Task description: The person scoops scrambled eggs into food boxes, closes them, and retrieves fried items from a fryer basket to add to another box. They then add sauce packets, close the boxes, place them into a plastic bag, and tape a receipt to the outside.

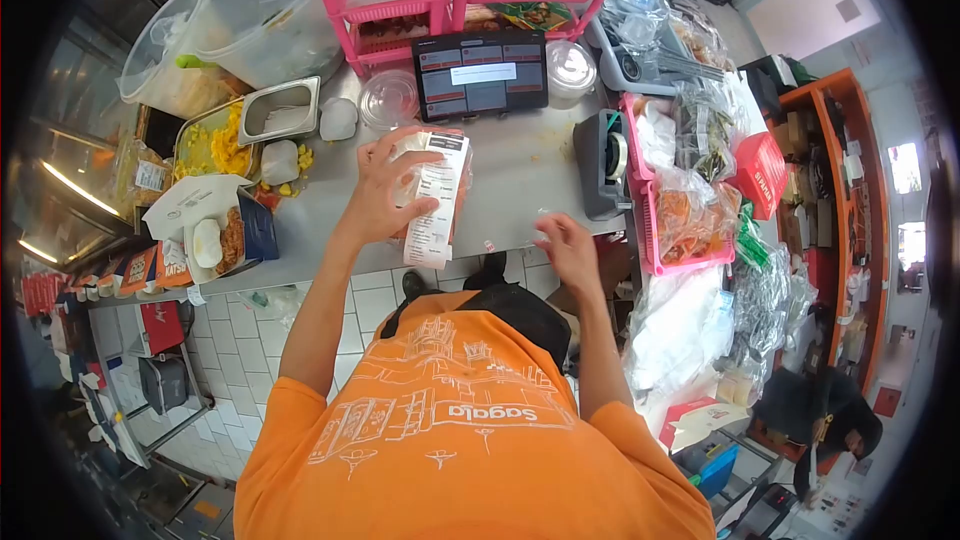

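My left hand [388, 183] is closed round a clear packet with reddish contents, its thumb and fingers pressing a long white printed receipt [436, 202] against it over the counter's front edge. What lies under the receipt is partly hidden. To the right, my right hand [568, 248] is raised near the edge with curled fingers; a small clear scrap seems to be at the fingertips, too small to make out. A black tablet [482, 75] stands behind the receipt. The black tape dispenser [601, 164] sits beyond my right hand.
At left are an open food box [232, 235], a metal tray [280, 113] and large clear tubs [265, 15]. Pink racks [387, 12] stand at the back. Pink baskets [645, 217] with bagged items line the right. A person [822, 418] is at far lower right.
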{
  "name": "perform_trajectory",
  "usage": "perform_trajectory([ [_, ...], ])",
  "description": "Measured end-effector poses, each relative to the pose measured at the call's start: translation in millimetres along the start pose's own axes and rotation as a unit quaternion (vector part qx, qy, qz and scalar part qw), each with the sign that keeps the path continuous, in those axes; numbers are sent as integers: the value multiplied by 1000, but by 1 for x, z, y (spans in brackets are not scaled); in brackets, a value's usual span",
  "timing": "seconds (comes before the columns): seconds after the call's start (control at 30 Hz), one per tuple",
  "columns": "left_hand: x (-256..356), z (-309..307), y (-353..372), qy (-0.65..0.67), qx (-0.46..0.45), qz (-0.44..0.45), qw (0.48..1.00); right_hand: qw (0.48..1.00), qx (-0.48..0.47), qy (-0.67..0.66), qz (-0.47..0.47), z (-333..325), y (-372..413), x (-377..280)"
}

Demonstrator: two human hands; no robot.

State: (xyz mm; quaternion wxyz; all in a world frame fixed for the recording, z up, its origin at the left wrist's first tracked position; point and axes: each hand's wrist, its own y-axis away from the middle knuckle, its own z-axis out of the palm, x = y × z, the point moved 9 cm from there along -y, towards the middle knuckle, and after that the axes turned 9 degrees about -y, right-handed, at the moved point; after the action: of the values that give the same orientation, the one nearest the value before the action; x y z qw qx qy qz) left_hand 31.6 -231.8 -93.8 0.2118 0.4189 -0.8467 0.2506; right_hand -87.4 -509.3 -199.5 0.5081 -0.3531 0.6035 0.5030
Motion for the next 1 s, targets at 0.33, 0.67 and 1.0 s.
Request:
perform_trajectory([
  [0.33,-2,-4,1,4,40,-20,999,953,-234,173,-88,138,-23,-134],
  [0.67,-6,-1,1,31,32,-30,999,980,-174,23,-96,130,-33,-121],
  [1.0,59,-56,7,58,141,-15,988,991,-133,-11,-13,123,-8,-128],
])
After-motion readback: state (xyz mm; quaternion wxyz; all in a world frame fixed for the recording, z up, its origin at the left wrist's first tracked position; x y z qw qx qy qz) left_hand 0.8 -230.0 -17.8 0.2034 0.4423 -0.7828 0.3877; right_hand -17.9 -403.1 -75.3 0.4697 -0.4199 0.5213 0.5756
